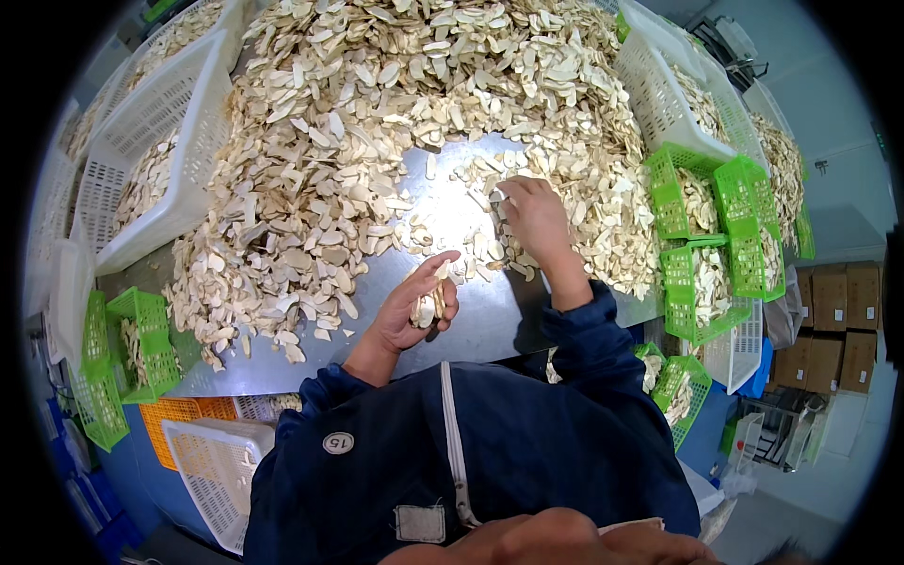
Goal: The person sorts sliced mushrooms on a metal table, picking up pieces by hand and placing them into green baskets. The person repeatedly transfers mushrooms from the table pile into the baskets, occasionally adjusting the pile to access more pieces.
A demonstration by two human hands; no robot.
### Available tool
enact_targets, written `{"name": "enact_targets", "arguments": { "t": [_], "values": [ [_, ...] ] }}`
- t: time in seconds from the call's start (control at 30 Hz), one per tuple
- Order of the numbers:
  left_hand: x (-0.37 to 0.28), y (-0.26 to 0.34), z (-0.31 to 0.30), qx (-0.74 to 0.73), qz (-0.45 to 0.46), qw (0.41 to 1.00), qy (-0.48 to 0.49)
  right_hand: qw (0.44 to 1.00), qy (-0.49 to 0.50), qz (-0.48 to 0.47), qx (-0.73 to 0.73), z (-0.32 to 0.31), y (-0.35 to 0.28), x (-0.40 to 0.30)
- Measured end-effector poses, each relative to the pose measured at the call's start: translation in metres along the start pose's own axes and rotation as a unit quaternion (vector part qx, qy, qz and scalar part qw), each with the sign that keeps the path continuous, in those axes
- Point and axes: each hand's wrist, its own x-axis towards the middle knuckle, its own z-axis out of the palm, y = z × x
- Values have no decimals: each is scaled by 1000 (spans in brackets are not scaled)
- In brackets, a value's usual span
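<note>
Dried pale slices, seemingly mushroom, form a big heap (304,183) on a metal table (466,325), curving round a bare shiny patch. My left hand (417,304), palm up near the table's front edge, holds several slices (428,305) between its curled fingers and thumb. Farther forward and to the right, my right hand (533,212) pinches a whitish slice (498,195) at its fingertips, at the inner rim of the heap. Loose slices (484,247) lie on the metal between the two hands.
White perforated crates with slices stand at the left (205,155) and upper right (657,106). Green baskets flank the table at right (667,205) and left (162,353). Below the front edge sit an orange crate (157,431) and a white crate (212,487). Cardboard boxes (828,296) are stacked far right.
</note>
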Motion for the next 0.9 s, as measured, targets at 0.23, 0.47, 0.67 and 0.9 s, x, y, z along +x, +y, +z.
{"name": "enact_targets", "arguments": {
  "t": [0.23,0.47,0.67,0.9],
  "values": [
    [-2,-5,-10,-20,10,1000,-4,992,-47,113,-2,-11,-7,12],
    [4,-8,-14,-68,4,997,29,872,-242,121,409,-30,-31,1],
    [7,-7,-14,-82,-10,996,13,999,14,-29,-8,16,1,23],
    [3,-9,-20,-113,12,993,-10,988,-85,2,-128,2,-25,27]
  ]
}}
